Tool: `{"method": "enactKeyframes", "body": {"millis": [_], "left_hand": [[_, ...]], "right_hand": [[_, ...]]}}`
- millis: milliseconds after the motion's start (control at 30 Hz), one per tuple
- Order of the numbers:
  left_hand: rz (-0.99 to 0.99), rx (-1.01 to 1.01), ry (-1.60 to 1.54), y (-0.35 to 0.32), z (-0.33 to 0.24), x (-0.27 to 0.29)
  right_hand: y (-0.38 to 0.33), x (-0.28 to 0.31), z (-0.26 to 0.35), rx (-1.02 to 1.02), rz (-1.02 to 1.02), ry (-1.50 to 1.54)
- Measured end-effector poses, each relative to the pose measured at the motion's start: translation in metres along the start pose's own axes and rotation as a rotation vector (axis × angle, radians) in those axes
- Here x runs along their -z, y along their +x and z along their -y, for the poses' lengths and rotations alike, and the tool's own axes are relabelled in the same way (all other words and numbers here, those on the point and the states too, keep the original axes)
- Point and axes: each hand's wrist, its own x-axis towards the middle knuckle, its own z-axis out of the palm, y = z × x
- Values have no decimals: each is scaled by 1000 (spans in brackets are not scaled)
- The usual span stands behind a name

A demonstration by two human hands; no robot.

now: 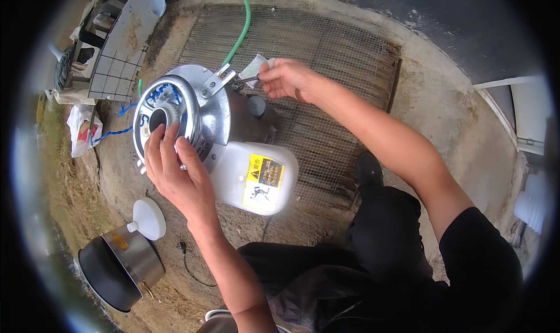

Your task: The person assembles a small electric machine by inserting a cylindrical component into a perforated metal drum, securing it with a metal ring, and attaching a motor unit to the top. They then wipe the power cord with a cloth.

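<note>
A silvery metal machine [221,120] with a white housing [233,178] and a yellow and black warning label stands in front of me. My left hand [179,172] rests on its round metal lid [195,97], fingers spread near the dark central opening [157,118]. Beyond the lid, my right hand [289,79] is closed, thumb and fingers pinching the end of a thin dark rod [249,79] beside the machine's metal bracket [217,82]. A pale, crumpled-looking piece [256,67] sticks up there; whether my fingers touch it I cannot tell. Blue twisted cord [116,132] trails from the lid.
A wire mesh grate [326,100] lies under and right of the machine. A green hose [242,30] comes in from the far side. At the lower left are a metal pot [137,257], a white funnel-shaped piece [150,219] and a black plug cable [186,263]. Clutter with a wire rack [119,70] stands far left.
</note>
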Motion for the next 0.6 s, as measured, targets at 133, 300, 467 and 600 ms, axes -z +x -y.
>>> {"method": "enactKeyframes", "body": {"millis": [133,300,467,600], "left_hand": [[-48,-27,86,-12,4,-10],[-71,-32,79,-11,4,-10],[-75,-10,59,-11,5,-9],[-108,6,65,-14,5,-12]], "right_hand": [[-7,-14,30,230,-28,42],[-32,-50,58,537,0,-340],[-47,-74,70,590,-24,-605],[-51,-73,79,605,-12,-715]]}}
